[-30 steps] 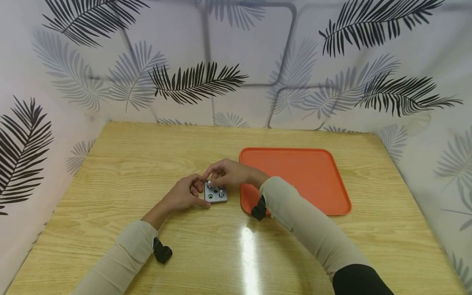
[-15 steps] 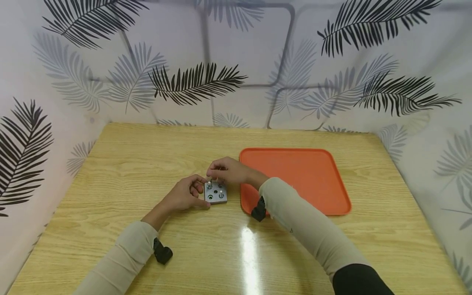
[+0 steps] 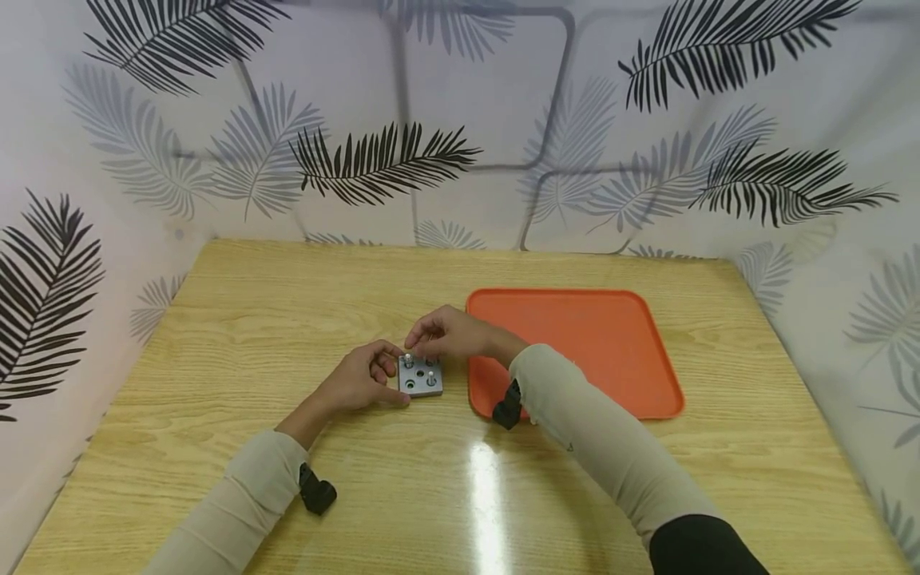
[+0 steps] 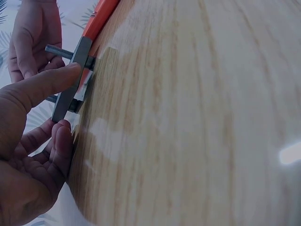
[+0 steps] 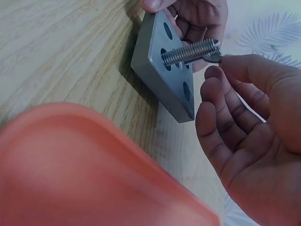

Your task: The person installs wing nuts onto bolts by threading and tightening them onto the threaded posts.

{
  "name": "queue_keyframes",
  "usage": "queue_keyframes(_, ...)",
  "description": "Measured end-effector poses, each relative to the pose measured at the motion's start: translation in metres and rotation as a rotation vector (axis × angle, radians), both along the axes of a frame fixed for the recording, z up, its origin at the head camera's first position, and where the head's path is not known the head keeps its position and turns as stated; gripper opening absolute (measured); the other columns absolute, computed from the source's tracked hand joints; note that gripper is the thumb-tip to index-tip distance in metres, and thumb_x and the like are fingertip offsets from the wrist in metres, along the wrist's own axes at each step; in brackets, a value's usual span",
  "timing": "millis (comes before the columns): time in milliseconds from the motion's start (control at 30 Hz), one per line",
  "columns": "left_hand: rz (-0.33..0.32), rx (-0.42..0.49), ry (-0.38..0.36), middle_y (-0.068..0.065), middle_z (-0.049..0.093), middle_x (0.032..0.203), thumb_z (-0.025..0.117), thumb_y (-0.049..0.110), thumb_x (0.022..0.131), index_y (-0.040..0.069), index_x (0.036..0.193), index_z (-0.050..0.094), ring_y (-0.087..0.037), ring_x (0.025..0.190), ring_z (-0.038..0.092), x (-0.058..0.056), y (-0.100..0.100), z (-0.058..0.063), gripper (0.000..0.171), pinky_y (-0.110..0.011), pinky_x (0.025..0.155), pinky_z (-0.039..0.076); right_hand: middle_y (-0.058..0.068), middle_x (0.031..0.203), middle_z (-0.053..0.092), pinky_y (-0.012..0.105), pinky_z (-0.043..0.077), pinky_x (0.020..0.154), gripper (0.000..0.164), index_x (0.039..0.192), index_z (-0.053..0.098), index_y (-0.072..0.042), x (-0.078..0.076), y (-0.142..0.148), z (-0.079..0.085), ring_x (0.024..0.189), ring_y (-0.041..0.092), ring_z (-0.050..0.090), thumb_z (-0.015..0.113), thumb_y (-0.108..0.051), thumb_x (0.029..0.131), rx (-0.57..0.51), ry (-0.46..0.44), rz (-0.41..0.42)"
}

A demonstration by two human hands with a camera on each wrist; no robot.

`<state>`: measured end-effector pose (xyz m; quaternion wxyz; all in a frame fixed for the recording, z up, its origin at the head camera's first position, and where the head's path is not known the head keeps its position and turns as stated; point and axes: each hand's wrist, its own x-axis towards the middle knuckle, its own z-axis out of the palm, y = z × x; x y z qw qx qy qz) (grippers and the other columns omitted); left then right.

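A square grey metal plate [image 3: 429, 390] with several round holes lies near the middle of the table. Two threaded bolts, a far one [image 3: 408, 360] and a near one [image 3: 431, 378], stand up through it; the left wrist view shows their heads [image 4: 75, 105] beneath the plate. My left hand [image 3: 359, 377] grips the plate's left side, thumb at the near edge and fingers at the far one. Over the plate's far side, my right hand [image 3: 454, 332] pinches a thin, small metal piece [image 5: 213, 58], like a washer seen edge-on, close to the far bolt's top. Its other fingers are loosely curled.
A red-orange tray [image 3: 575, 291] with a raised rim lies just right of the plate, under my right forearm. The wood-grain table [image 3: 287, 303] extends around it, with a leaf-patterned curtain [image 3: 460, 208] behind.
My right hand's fingertips have lifted off the far bolt and shifted slightly to the right, staying near its top. The left hand and the plate have not moved.
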<state>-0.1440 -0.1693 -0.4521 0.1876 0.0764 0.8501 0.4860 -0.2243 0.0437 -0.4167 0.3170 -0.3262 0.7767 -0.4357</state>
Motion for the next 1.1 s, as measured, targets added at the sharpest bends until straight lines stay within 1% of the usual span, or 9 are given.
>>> queue_keyframes(133,0.001,0.001,-0.005,-0.007,0.055,0.099,0.089,0.015,0.073,0.004,0.125,0.056,-0.017,0.080,0.049,0.0006,0.0010,-0.0001,0.062,-0.025,0.071,0.044,0.008,0.099,0.071,0.022,0.051,0.077,0.022,0.116,0.070,-0.002,-0.0005,0.0002,-0.0012,0.084,0.007,0.061,0.063,-0.007,0.096,0.012,-0.004,0.033)
queue_keyframes(200,0.000,0.005,-0.007,-0.008,0.055,0.099,0.089,0.014,0.074,0.003,0.124,0.056,-0.017,0.080,0.049,0.0009,0.0016,0.0007,0.061,-0.026,0.071,0.044,0.008,0.098,0.071,0.022,0.051,0.076,0.024,0.119,0.069,-0.002,0.0001,-0.0002,-0.0014,0.083,0.008,0.061,0.063,-0.006,0.096,0.010,-0.011,0.049)
queue_keyframes(300,0.000,0.008,-0.012,-0.009,0.056,0.099,0.089,0.014,0.074,0.003,0.124,0.056,-0.017,0.079,0.049,0.0013,0.0027,0.0018,0.061,-0.026,0.070,0.044,0.007,0.094,0.071,0.022,0.050,0.074,0.026,0.120,0.069,-0.001,0.0014,-0.0012,-0.0016,0.080,0.008,0.060,0.063,-0.004,0.095,0.006,-0.015,0.052)
queue_keyframes(433,0.002,0.001,-0.011,-0.008,0.056,0.099,0.089,0.015,0.073,0.004,0.124,0.056,-0.017,0.080,0.049,0.0012,0.0029,0.0016,0.061,-0.025,0.071,0.044,0.002,0.089,0.069,0.021,0.050,0.072,0.024,0.117,0.070,0.000,0.0032,-0.0027,-0.0029,0.077,0.006,0.060,0.066,-0.005,0.094,0.007,-0.023,0.026)
queue_keyframes(533,-0.006,-0.005,-0.002,-0.008,0.056,0.099,0.089,0.015,0.074,0.003,0.125,0.056,-0.016,0.080,0.050,0.0011,0.0021,0.0012,0.062,-0.025,0.072,0.044,0.001,0.087,0.068,0.021,0.050,0.072,0.020,0.112,0.069,0.002,0.0043,-0.0032,-0.0042,0.077,0.006,0.060,0.067,-0.006,0.093,0.007,-0.035,0.010)
queue_keyframes(667,-0.011,-0.003,-0.003,-0.008,0.055,0.099,0.089,0.015,0.074,0.003,0.127,0.056,-0.017,0.080,0.049,0.0009,0.0013,0.0010,0.064,-0.025,0.072,0.044,0.001,0.087,0.068,0.021,0.051,0.073,0.015,0.107,0.068,0.001,0.0040,-0.0019,-0.0055,0.078,0.006,0.061,0.066,-0.006,0.094,0.006,-0.033,-0.008)
queue_keyframes(800,-0.007,-0.002,-0.002,-0.008,0.055,0.100,0.089,0.016,0.074,0.004,0.126,0.056,-0.018,0.080,0.049,0.0006,0.0004,0.0008,0.063,-0.026,0.072,0.044,0.000,0.085,0.068,0.023,0.051,0.071,0.011,0.102,0.070,-0.001,0.0035,0.0004,-0.0033,0.076,0.009,0.060,0.065,-0.008,0.095,0.016,-0.010,-0.027)
queue_keyframes(933,-0.004,-0.003,0.000,-0.009,0.055,0.099,0.089,0.016,0.073,0.004,0.125,0.057,-0.018,0.080,0.049,0.0003,0.0000,0.0015,0.062,-0.026,0.071,0.044,0.003,0.084,0.069,0.027,0.052,0.070,0.014,0.100,0.072,-0.001,0.0023,0.0021,-0.0013,0.074,0.011,0.059,0.063,-0.010,0.098,0.018,0.000,-0.026)
queue_keyframes(1100,-0.008,-0.003,0.005,-0.008,0.055,0.099,0.089,0.015,0.074,0.004,0.126,0.056,-0.018,0.080,0.049,-0.0001,0.0005,0.0016,0.062,-0.026,0.072,0.044,0.010,0.094,0.072,0.028,0.054,0.073,0.017,0.106,0.071,0.002,0.0001,0.0022,-0.0009,0.076,0.009,0.061,0.059,-0.007,0.099,-0.003,-0.019,-0.022)
